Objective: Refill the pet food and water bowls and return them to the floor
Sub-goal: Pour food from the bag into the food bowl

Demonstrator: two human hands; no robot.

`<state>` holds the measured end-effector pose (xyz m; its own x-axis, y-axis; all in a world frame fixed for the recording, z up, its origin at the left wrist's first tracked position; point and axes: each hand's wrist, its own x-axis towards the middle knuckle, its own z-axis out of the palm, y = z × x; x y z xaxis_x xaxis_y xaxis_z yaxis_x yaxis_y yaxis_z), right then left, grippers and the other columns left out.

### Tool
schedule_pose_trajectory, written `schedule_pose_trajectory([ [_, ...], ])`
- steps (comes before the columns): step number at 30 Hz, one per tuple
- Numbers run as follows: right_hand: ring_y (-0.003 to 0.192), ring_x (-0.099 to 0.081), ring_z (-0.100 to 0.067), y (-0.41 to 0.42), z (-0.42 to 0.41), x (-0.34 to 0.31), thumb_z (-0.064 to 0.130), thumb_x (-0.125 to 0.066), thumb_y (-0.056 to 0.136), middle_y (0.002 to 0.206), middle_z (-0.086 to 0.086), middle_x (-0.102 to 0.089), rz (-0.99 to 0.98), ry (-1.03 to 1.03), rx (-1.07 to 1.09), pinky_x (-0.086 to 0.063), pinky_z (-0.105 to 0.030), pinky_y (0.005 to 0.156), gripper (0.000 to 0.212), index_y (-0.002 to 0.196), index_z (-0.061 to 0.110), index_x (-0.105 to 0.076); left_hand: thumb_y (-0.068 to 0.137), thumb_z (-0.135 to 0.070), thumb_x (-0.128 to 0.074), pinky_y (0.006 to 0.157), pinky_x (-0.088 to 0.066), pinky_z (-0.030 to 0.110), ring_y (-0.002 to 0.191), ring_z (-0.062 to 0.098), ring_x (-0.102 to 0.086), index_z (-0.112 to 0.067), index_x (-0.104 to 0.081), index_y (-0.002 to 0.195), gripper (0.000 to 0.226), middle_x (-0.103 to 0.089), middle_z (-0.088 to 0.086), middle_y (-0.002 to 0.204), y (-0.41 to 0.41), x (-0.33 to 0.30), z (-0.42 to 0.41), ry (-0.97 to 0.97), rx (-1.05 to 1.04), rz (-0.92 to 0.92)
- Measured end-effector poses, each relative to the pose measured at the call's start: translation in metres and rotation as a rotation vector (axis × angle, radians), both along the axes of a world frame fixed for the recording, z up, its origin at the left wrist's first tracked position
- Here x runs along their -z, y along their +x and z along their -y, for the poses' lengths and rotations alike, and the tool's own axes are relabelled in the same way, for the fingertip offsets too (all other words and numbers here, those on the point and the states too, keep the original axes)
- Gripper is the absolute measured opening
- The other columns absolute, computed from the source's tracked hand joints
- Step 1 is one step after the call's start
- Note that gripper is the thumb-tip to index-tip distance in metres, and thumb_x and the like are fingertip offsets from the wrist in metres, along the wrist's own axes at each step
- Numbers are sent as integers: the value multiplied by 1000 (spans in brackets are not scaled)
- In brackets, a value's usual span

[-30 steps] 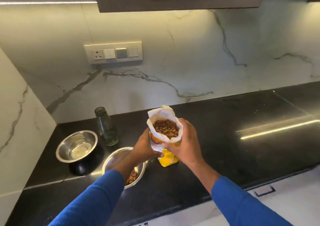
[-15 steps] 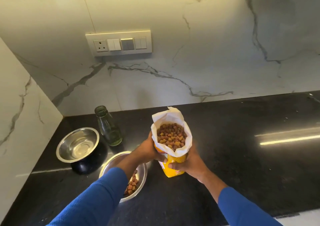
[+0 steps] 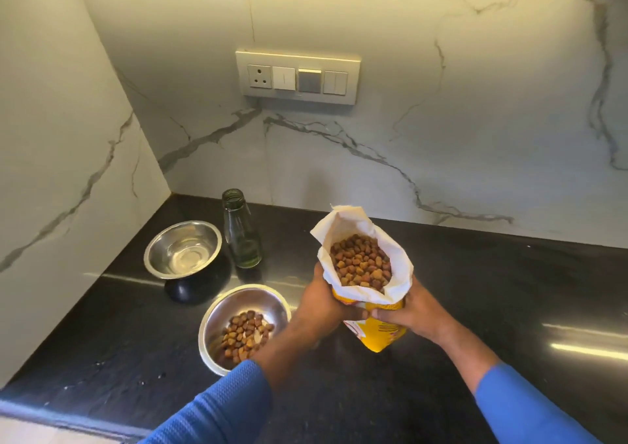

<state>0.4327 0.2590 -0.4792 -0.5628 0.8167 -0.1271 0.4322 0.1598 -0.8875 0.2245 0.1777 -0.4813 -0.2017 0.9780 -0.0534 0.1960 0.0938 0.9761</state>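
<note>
An open yellow pet food bag, its white top folded wide and full of brown kibble, stands upright on the black counter. My left hand grips its left side and my right hand grips its right side. Just left of the bag sits a steel bowl with a small heap of kibble in it; my left forearm crosses its right edge. Farther back left is a second steel bowl holding what looks like clear water. A green glass bottle, uncapped, stands between that bowl and the bag.
The marble backsplash carries a switch and socket panel. A marble side wall closes off the counter on the left. The counter's front edge runs along the bottom left.
The view has tilted and swung left, bringing the bowls nearer the centre. Both hands have kept hold of the bag, which now stands a little farther right of the kibble bowl.
</note>
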Motion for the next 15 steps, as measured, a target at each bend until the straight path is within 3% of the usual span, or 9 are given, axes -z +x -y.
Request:
schedule_pose_trajectory([
  [3,131,-58,-10,5,-2,-16,37,-97,59,144,9,-57,79,6,-91,-53,-36,107,114,154,32,-35,47,-37,-101,98,-59,37,119,7,-65,-32,-42,140,111,-65,-13,129,14,4,19,4,-62,114],
  [6,129,-59,-11,2,6,-30,40,-97,58,143,12,-57,139,11,-182,-54,-39,107,115,153,36,-33,48,-40,-102,97,-59,41,120,11,-66,-29,-43,142,111,-67,-10,130,23,8,42,17,-117,212],
  [9,129,-59,-10,0,18,-42,43,-97,57,143,13,-56,198,22,-259,-53,-36,107,112,149,44,-33,49,-30,-103,95,-60,42,120,17,-67,-28,-47,140,107,-69,-5,130,32,11,66,30,-151,330],
  [12,127,-58,-8,-2,31,-53,43,-96,57,142,15,-55,270,30,-322,-52,-30,102,114,151,44,-31,52,-21,-103,95,-59,52,122,26,-67,-29,-48,140,105,-69,2,132,40,15,87,24,-147,456],
  [15,124,-60,-12,-5,43,-65,35,-97,63,140,13,-57,362,33,-374,-54,-35,102,114,154,41,-29,58,-18,-101,91,-59,57,121,29,-67,-29,-48,140,98,-69,5,131,47,11,107,16,-136,560],
])
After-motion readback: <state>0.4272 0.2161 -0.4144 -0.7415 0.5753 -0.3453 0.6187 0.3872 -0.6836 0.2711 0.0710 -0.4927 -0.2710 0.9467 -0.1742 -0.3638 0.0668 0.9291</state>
